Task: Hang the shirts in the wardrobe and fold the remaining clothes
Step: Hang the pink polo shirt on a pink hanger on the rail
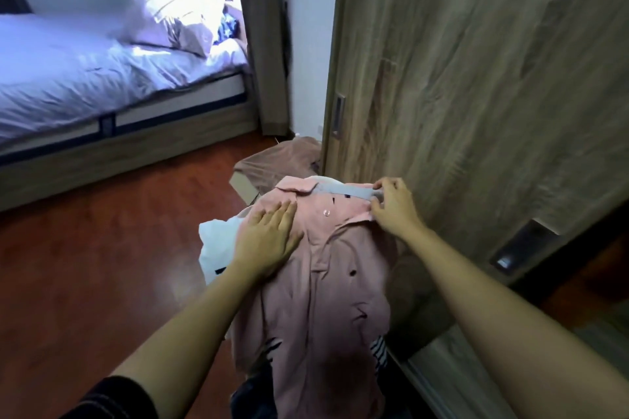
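A pink polo shirt (316, 286) lies spread on top of a pile of clothes in front of me, collar away from me. My left hand (269, 238) presses flat on its left shoulder with straight fingers. My right hand (391, 204) pinches the right side of the collar, where a pale grey inner band (343, 190) shows. Under the pink shirt lie a white garment (218, 241) at the left and a striped one (379, 350) at the lower right. The wooden wardrobe door (476, 78) stands close on the right.
A brown garment (282, 160) lies over a cardboard box on the red-brown wooden floor (102, 265) behind the pile. A bed (85, 78) with a pale sheet and pillow (170, 20) fills the upper left. A curtain (265, 44) hangs beside the wardrobe.
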